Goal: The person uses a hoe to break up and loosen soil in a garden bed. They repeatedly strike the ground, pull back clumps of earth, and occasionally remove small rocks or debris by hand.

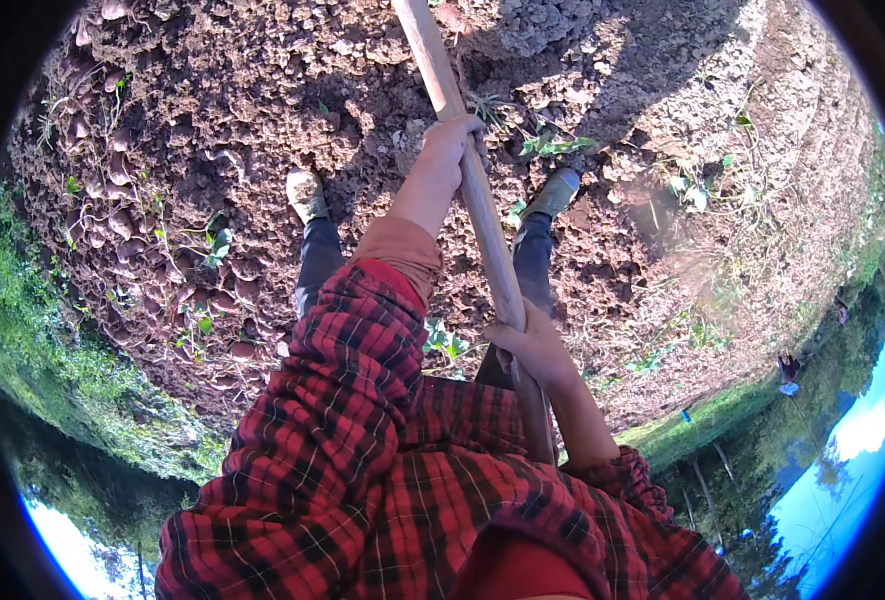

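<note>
My left hand (pixel 451 144) is wrapped around a long wooden tool handle (pixel 480 187), well forward on the shaft. Closer to my body, my right hand (pixel 536 346) grips the same pole. The handle slants from my waist, up past the picture's top edge, so the tool's head is out of view. Broken brown soil (pixel 367 97) lies under and around the pole. A green leafy sprig (pixel 555 145) rests on the dirt just beyond my right foot.
My shoes (pixel 306 193) stand apart on loose clods. Many reddish tubers, apparently sweet potatoes (pixel 120 223), lie along the left side among cut vines (pixel 217 246). More leafy vines (pixel 694 193) lie at right. A person (pixel 789 369) is far off near the field's grassy edge.
</note>
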`<state>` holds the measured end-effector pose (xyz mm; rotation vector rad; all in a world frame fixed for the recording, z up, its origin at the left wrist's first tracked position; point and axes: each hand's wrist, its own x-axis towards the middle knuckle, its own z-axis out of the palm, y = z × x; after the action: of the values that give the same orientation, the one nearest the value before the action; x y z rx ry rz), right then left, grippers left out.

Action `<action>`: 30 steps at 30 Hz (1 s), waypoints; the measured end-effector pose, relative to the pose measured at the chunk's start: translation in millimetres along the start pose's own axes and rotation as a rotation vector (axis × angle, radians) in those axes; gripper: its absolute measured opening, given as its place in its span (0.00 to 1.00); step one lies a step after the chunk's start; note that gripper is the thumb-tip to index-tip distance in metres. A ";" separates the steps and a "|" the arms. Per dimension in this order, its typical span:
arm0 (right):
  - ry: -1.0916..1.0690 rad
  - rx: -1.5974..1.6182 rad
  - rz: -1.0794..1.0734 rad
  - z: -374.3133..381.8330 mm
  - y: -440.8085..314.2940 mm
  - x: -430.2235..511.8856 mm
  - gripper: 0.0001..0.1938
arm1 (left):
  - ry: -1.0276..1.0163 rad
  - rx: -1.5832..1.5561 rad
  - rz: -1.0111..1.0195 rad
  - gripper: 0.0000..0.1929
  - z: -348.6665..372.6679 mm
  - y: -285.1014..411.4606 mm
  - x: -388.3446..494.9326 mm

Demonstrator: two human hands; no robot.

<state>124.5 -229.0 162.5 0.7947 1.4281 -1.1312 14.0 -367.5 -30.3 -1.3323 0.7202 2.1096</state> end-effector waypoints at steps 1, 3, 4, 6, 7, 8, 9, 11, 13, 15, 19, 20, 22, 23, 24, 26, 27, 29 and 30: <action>0.007 -0.009 -0.029 -0.5 6.6 -1.9 0.21 | 0.001 -0.002 0.000 0.05 -2.2 -5.5 -1.8; 0.003 -0.113 0.013 -9.7 23.0 -22.2 0.25 | 0.034 -0.026 0.041 0.05 3.2 -21.1 -34.3; 0.076 -0.202 -0.165 -16.2 52.9 -33.3 0.21 | 0.017 -0.098 0.038 0.05 8.4 -37.8 -56.8; -0.038 -0.319 -0.026 -31.1 74.9 -72.6 0.27 | 0.095 -0.102 0.040 0.05 2.5 -69.7 -97.7; -0.020 -0.279 -0.100 -31.5 78.8 -94.1 0.26 | 0.140 -0.047 -0.068 0.05 5.5 -75.7 -124.1; -0.080 -0.310 -0.019 -33.6 97.0 -110.0 0.29 | 0.155 -0.067 -0.030 0.06 7.1 -80.5 -148.6; -0.102 -0.353 0.029 -34.5 102.9 -120.7 0.30 | 0.200 -0.051 -0.068 0.06 9.1 -88.2 -165.8; -0.171 -0.456 0.113 -42.1 103.4 -128.0 0.32 | 0.269 -0.027 -0.097 0.06 11.0 -93.4 -171.5; -0.163 -0.682 -0.156 -67.7 88.5 -98.0 0.28 | 0.320 -0.020 -0.080 0.06 -5.2 -104.6 -156.5; 0.173 -0.425 -0.232 -73.1 63.8 -54.5 0.17 | 0.356 0.141 -0.100 0.11 -21.1 -102.3 -127.6; 0.397 -0.676 -0.608 -73.8 4.1 43.0 0.13 | 0.554 0.662 0.152 0.26 -43.3 -85.9 -78.8; 0.426 -0.727 -0.697 -71.1 -9.2 64.9 0.14 | 0.638 0.897 0.180 0.31 -41.0 -70.1 -64.8; 0.474 -0.850 -0.870 -67.5 -51.8 111.2 0.16 | 0.753 1.165 0.135 0.37 -46.2 -30.6 -18.3; 0.489 -0.910 -0.936 -59.9 -75.2 132.6 0.17 | 0.787 1.208 0.045 0.38 -58.5 -15.9 5.1; 0.503 -0.996 -1.011 -51.6 -96.4 158.1 0.18 | 0.817 1.245 0.065 0.39 -60.1 -4.5 23.1; 0.542 -1.100 -1.155 -30.0 -128.6 211.3 0.18 | 0.843 1.332 0.022 0.39 -42.0 25.9 34.7; 0.606 -1.307 -1.153 -19.3 -142.9 235.8 0.17 | 0.849 1.365 -0.034 0.39 -33.1 35.6 39.2; 0.661 -1.424 -1.167 -14.7 -164.6 289.7 0.23 | 0.890 1.472 0.024 0.38 -45.8 42.3 65.1; 0.670 -1.460 -1.128 -19.5 -174.6 311.7 0.27 | 0.912 1.528 0.054 0.37 -52.9 43.8 76.1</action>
<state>-99.6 -303.1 -106.4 -0.8910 2.7727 -0.1709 -10.5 -423.0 -112.9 -1.1188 2.0709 0.3174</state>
